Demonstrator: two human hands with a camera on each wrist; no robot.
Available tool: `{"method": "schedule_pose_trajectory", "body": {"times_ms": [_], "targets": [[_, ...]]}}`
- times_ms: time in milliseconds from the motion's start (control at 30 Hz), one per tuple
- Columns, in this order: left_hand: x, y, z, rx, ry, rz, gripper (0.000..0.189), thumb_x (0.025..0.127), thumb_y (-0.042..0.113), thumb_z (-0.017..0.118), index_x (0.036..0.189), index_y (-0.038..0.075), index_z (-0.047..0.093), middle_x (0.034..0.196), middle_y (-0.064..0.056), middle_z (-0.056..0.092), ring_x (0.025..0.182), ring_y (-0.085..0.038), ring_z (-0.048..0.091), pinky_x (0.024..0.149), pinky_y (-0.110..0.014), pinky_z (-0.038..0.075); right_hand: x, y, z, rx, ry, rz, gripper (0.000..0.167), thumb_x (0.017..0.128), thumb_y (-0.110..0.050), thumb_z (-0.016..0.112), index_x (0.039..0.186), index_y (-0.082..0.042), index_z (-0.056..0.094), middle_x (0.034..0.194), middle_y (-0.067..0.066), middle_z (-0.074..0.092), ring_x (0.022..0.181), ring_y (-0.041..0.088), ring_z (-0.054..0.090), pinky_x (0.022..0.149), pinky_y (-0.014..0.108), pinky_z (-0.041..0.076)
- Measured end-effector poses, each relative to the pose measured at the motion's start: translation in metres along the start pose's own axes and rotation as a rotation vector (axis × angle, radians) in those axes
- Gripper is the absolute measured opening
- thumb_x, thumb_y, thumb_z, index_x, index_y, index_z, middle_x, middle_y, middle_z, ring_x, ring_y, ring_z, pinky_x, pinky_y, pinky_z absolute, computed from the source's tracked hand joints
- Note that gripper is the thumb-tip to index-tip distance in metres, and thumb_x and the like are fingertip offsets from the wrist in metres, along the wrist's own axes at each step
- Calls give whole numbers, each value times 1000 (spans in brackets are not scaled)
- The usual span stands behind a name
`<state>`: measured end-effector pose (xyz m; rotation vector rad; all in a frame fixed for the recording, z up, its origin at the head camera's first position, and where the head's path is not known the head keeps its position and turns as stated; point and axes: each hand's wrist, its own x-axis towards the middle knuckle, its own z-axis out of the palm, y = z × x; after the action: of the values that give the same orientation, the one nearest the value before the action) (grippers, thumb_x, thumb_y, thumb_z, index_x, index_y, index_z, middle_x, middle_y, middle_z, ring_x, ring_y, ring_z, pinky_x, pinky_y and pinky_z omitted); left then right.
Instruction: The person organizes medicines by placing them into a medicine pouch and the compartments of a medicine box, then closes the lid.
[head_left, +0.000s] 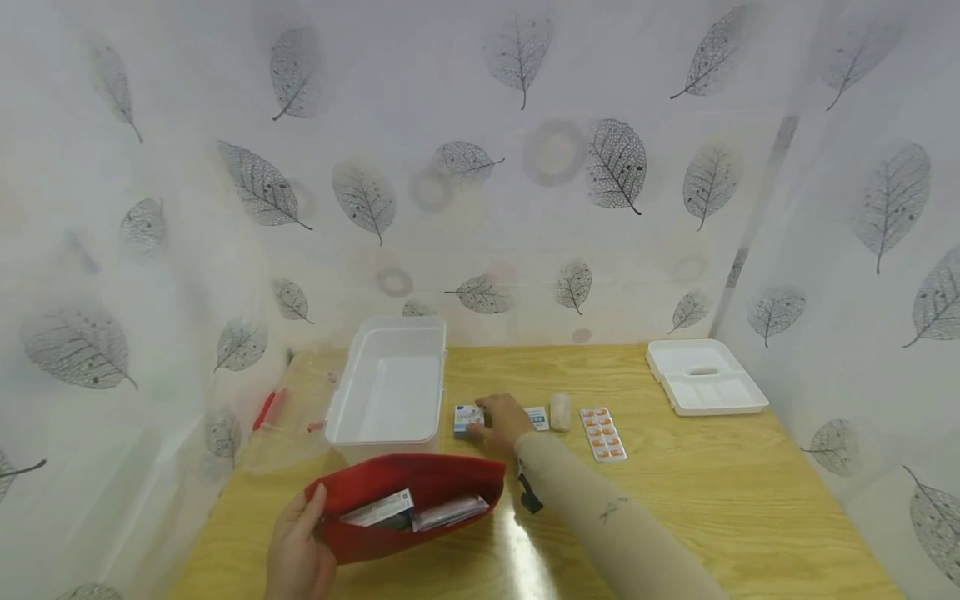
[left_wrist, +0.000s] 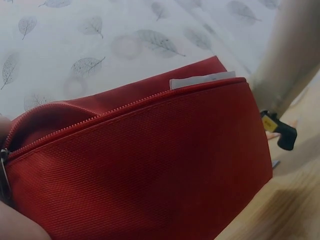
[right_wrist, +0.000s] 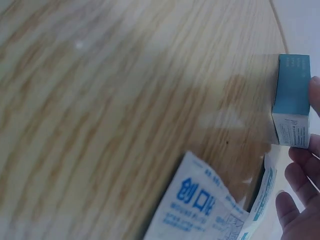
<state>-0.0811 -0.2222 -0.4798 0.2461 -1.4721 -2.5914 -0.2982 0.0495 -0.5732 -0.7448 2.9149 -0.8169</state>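
At the front left, my left hand grips one end of a red zippered pouch, thumb over its rim. The pouch gapes upward; a white packet and a clear-wrapped packet show inside. My right hand reaches past it and pinches a small blue and white medicine box between thumb and fingers, low over the table. Just under that hand lies a white adhesive bandage packet with blue print, with a second packet beside it. The pouch's zipper is undone.
A white plastic bin stands behind the pouch. Right of my right hand lie a bandage roll and a blister pack of orange capsules. A white compartment tray sits at the far right, a clear plastic bag at the left.
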Motion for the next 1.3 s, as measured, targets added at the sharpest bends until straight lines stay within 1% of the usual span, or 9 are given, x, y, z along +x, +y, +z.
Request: {"method": "schedule_pose_trajectory", "body": {"times_ms": [200, 400, 533, 667, 767, 933, 1000, 1100, 1300], "targets": [[-1, -1, 1, -30, -30, 36, 27, 103, 16, 43, 104, 11, 70, 99, 4, 66, 98, -8, 55, 85, -23, 48, 0, -6, -4, 24, -19, 42, 56, 83, -44, 72, 125, -8, 60, 117, 10, 63, 111, 29, 56, 96, 42, 45], [0, 0, 2, -40, -50, 52, 28, 104, 15, 42, 104, 11, 70, 98, 3, 66, 98, -8, 56, 84, -23, 48, -4, -14, -9, 120, -56, 101, 53, 78, -41, 78, 119, -18, 54, 89, 0, 60, 82, 18, 57, 71, 35, 49], [0, 0, 2, -24, -49, 39, 27, 104, 17, 43, 104, 11, 69, 99, 3, 65, 98, -8, 56, 84, -24, 49, -8, -16, -10, 158, -68, 79, 52, 75, -34, 81, 114, -21, 50, 83, -4, 60, 72, 13, 56, 63, 31, 47], [-2, 0, 1, -27, -45, 26, 27, 104, 18, 43, 104, 12, 69, 99, 4, 65, 98, -7, 56, 84, -23, 49, -12, -14, -11, 190, -55, 38, 40, 80, -28, 77, 108, -21, 50, 85, -3, 63, 74, 12, 59, 65, 31, 49], [-3, -1, 1, -37, -42, 24, 27, 104, 17, 43, 104, 12, 69, 99, 4, 64, 98, -8, 55, 85, -23, 49, -17, -12, -16, 224, -54, 36, 31, 85, -27, 73, 106, -21, 51, 88, -3, 65, 79, 11, 61, 70, 30, 51], [-4, -2, 4, -25, -18, 11, 26, 103, 18, 45, 103, 13, 70, 97, 4, 64, 97, -8, 55, 84, -23, 49, -32, -10, -33, 300, -18, 34, 36, 87, -26, 72, 114, -12, 53, 91, 1, 65, 84, 14, 62, 74, 33, 53], [-3, -2, 5, -16, -13, 5, 25, 103, 18, 45, 102, 13, 70, 97, 4, 64, 97, -8, 55, 83, -23, 49, -40, -8, -41, 314, 3, 32, 43, 87, -25, 72, 121, -7, 53, 93, 2, 64, 84, 15, 62, 74, 33, 53], [-3, -1, 7, 0, -13, -2, 25, 103, 19, 45, 102, 13, 70, 97, 5, 64, 97, -7, 55, 84, -23, 48, -50, 0, -56, 305, 37, 40, 49, 87, -27, 72, 128, -6, 54, 96, -1, 64, 86, 13, 61, 74, 31, 52], [-2, 0, 12, 55, -22, -8, 26, 103, 21, 45, 102, 14, 69, 97, 6, 64, 98, -8, 54, 85, -24, 47, -73, 26, -100, 417, 97, 89, 40, 86, -20, 74, 123, -8, 61, 102, 5, 66, 91, 20, 64, 74, 31, 55]]}}
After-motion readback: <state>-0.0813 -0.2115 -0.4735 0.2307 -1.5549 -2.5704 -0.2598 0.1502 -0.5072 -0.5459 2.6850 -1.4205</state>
